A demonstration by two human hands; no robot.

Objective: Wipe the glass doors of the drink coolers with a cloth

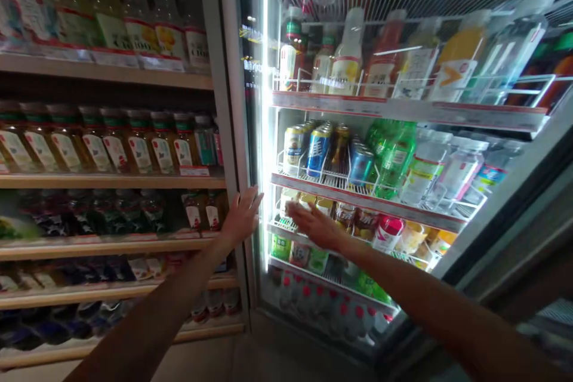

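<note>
My left hand [243,215] is stretched forward at the left frame of a lit drinks fridge [262,292]. Its fingers are extended and hold nothing; whether they touch the frame I cannot tell. Further right, my right hand [316,227] reaches out with fingers spread, nothing in them. It lies in front of the fridge's lower can row and partly covers it. Nearby are brown cans [344,216] and a pink-red container [387,233]. Above that hand, a wire shelf carries a blue can [317,152], a pale gold can [293,149] and green bottles [396,158].
To the left stands a shelf unit [111,182] with rows of bottled drinks [138,143]. Upper fridge racks hold juice bottles [461,57]. Red-capped bottles [322,304] fill the fridge bottom. A dark frame [487,239] slants along the right side.
</note>
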